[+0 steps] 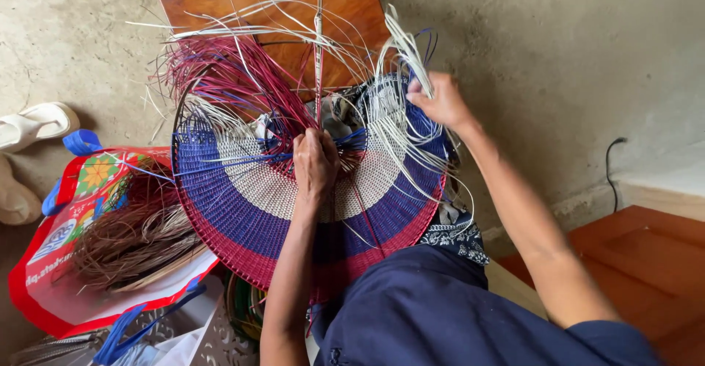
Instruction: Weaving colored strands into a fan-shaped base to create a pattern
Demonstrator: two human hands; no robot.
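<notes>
Weaving in progress: the left hand pinches strands at the centre of the woven fan. The right hand grips white strips, which look due for threading across next.

Soft even daylight, sharp, faint shadows
</notes>
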